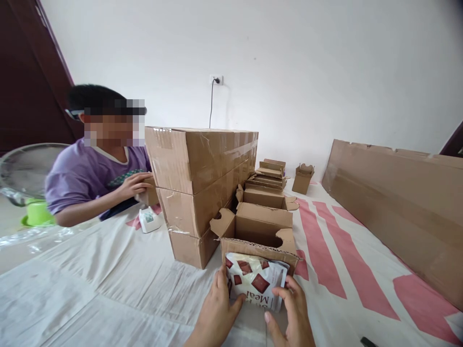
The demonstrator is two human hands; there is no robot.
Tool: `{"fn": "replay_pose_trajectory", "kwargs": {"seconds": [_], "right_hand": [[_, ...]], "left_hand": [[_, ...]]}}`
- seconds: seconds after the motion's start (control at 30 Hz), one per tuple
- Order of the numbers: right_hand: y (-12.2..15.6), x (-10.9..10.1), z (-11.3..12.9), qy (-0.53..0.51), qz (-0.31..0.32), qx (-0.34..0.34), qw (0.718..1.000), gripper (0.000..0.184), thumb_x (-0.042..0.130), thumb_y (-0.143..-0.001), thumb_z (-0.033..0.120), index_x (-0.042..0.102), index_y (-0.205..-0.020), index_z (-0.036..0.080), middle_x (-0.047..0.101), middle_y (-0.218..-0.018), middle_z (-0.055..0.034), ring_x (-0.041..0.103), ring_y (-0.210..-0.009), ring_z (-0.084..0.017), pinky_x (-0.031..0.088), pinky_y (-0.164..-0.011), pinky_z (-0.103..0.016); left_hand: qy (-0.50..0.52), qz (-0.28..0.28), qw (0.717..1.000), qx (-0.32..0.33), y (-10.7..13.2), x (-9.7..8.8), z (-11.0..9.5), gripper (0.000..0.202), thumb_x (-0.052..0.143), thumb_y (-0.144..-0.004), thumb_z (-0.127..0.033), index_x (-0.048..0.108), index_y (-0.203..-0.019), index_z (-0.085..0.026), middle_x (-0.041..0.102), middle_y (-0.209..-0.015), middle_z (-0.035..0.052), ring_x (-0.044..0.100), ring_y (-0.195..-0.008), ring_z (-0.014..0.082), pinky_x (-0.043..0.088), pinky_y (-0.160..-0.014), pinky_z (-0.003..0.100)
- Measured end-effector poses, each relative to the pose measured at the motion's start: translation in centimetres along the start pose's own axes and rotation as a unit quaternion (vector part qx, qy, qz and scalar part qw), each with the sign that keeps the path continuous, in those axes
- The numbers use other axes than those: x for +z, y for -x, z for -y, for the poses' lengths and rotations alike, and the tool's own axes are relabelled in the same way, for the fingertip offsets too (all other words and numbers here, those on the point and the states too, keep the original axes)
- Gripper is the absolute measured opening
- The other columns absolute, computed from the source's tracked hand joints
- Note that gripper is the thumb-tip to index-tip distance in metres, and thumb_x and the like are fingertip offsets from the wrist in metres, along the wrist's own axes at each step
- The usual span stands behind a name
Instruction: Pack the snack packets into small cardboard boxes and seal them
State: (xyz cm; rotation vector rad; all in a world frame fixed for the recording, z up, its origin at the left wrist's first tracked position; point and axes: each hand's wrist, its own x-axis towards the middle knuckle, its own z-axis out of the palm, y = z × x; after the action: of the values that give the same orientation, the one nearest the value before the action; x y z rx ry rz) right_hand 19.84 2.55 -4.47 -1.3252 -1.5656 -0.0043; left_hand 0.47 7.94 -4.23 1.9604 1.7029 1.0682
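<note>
My left hand (216,312) and my right hand (293,313) both grip a white food packet (256,283) printed with dark red squares. It lies flat in front of a small open cardboard box (257,233). The left hand holds the packet's left edge, the right hand its lower right corner, with the thumb beneath. The packet's top edge touches the box's front wall. Behind this box stand more small open boxes (266,195) in a row.
A stack of three large taped cartons (200,185) stands left of the small boxes. A person in a purple shirt (85,176) sits behind them, hands on a small box. A long flat carton (401,202) lies at right. A white device (149,220) lies on the pink-striped cloth (108,284).
</note>
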Motion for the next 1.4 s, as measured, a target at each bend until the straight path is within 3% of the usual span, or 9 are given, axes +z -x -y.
{"fn": "replay_pose_trajectory", "kwargs": {"seconds": [0.33,0.5,0.67,0.9,1.0,1.1,1.27,1.4], "right_hand": [[-0.1,0.0,0.2,-0.004,0.002,0.0,1.0,0.024,0.052,-0.089,0.038,0.059,-0.109,0.024,0.046,-0.134,-0.0122,0.053,-0.12,-0.03,0.053,-0.086,-0.039],[-0.3,-0.1,0.0,0.006,-0.005,-0.011,1.0,0.024,0.051,-0.09,0.04,0.059,-0.107,0.025,0.048,-0.131,-0.0124,0.053,-0.12,-0.031,0.052,-0.089,-0.042],[-0.2,0.1,-0.3,0.018,0.0,-0.01,1.0,0.024,0.05,-0.091,0.038,0.058,-0.109,0.025,0.047,-0.132,-0.0113,0.049,-0.123,-0.03,0.05,-0.093,-0.042],[-0.9,-0.9,0.3,0.029,-0.008,-0.041,0.999,0.023,0.05,-0.092,0.032,0.052,-0.114,0.024,0.04,-0.137,-0.0135,0.045,-0.127,-0.029,0.048,-0.094,-0.044],[-1.1,-1.6,0.6,0.025,-0.042,-0.06,0.997,0.024,0.052,-0.091,0.031,0.052,-0.113,0.023,0.043,-0.133,-0.0148,0.046,-0.125,-0.031,0.048,-0.092,-0.047],[-1.0,-1.8,0.9,-0.008,-0.05,-0.096,0.994,0.022,0.051,-0.092,0.029,0.053,-0.113,0.021,0.053,-0.12,-0.014,0.057,-0.111,-0.027,0.053,-0.085,-0.041],[-1.1,-1.7,1.7,-0.087,0.043,-0.161,0.982,0.019,0.05,-0.092,0.022,0.052,-0.112,0.021,0.063,-0.089,-0.0049,0.064,-0.074,-0.016,0.056,-0.064,-0.027],[-1.3,-1.5,2.4,-0.113,0.105,-0.155,0.976,0.018,0.051,-0.093,0.026,0.054,-0.111,0.024,0.066,-0.086,-0.0037,0.065,-0.071,-0.016,0.057,-0.062,-0.027]], "left_hand": [[0.003,0.026,1.0,-0.007,-0.1,-0.5,-0.4,0.068,0.052,-0.079,-0.033,0.03,-0.139,-0.01,0.051,-0.135,0.0216,0.053,-0.126,0.0335,0.047,-0.1,0.048],[0.024,0.05,0.997,-0.044,-0.1,-1.0,-1.2,0.07,0.054,-0.077,-0.03,0.029,-0.14,-0.01,0.05,-0.137,0.0213,0.051,-0.129,0.0321,0.043,-0.105,0.046],[0.008,0.062,0.997,-0.044,0.1,-1.2,-2.1,0.072,0.049,-0.081,-0.031,0.025,-0.144,-0.004,0.039,-0.147,0.0246,0.04,-0.138,0.0322,0.034,-0.114,0.048],[-0.025,0.05,0.998,-0.035,0.9,-0.8,-2.2,0.079,0.046,-0.087,-0.033,0.011,-0.149,0.0,0.027,-0.154,0.0273,0.031,-0.143,0.0353,0.034,-0.114,0.052],[-0.04,0.001,0.999,0.004,1.1,-0.7,-2.0,0.075,0.047,-0.089,-0.031,0.012,-0.15,-0.006,0.024,-0.156,0.0251,0.029,-0.144,0.0373,0.034,-0.113,0.056],[-0.056,-0.062,0.995,0.056,1.4,-0.8,-2.1,0.074,0.047,-0.091,-0.029,0.009,-0.152,-0.012,0.025,-0.156,0.0236,0.03,-0.143,0.0387,0.038,-0.11,0.059],[-0.033,-0.116,0.975,0.185,2.9,-2.6,-4.3,0.058,0.046,-0.092,-0.017,0.025,-0.146,-0.018,0.041,-0.146,0.0205,0.043,-0.135,0.0324,0.046,-0.104,0.051],[0.034,-0.128,0.935,0.328,4.2,-4.8,-6.5,0.046,0.047,-0.086,-0.008,0.042,-0.131,-0.013,0.053,-0.131,0.0206,0.052,-0.125,0.0288,0.05,-0.1,0.046]]}}
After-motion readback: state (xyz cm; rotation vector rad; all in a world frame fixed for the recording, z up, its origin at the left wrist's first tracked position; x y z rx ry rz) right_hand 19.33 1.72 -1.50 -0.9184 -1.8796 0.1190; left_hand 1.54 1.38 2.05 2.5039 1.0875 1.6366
